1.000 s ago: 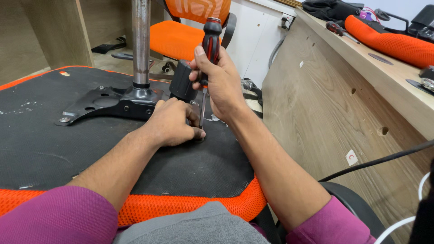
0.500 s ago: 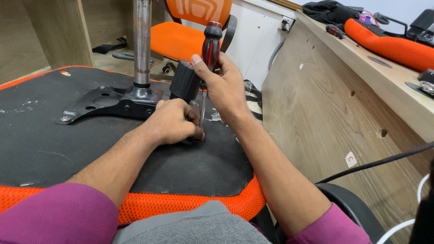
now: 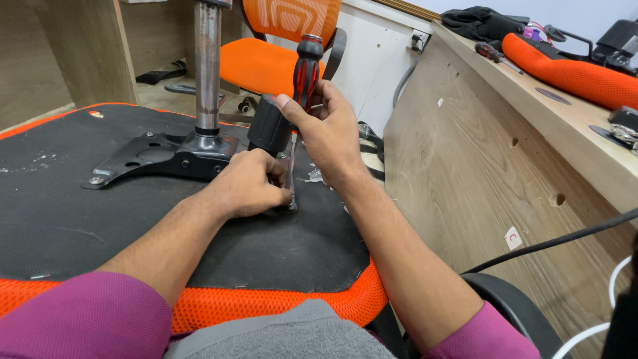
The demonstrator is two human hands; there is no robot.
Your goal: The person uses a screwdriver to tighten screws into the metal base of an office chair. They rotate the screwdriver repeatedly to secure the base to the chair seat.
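Observation:
An upturned chair seat [image 3: 80, 219] lies before me, black underside up, with an orange mesh edge. A black metal mechanism plate [image 3: 156, 156] with a chrome gas column [image 3: 207, 66] is mounted on it. My right hand [image 3: 329, 129] grips a red and black screwdriver [image 3: 307, 70] held upright, its shaft pointing down at the seat. My left hand [image 3: 249, 183] rests on the seat with closed fingers pinching the screwdriver's tip area near a small metal part. A black knob [image 3: 269, 125] sticks out between the two hands.
A wooden desk panel [image 3: 478, 159] with drilled holes stands close on the right. On its top lie an orange cushion [image 3: 571, 66], another screwdriver [image 3: 492, 52] and black items. An orange chair [image 3: 266, 60] stands behind. A black cable [image 3: 565, 239] crosses at the right.
Both hands stay at the same spot on the seat. My right hand has shifted slightly on the screwdriver handle, as in turning it.

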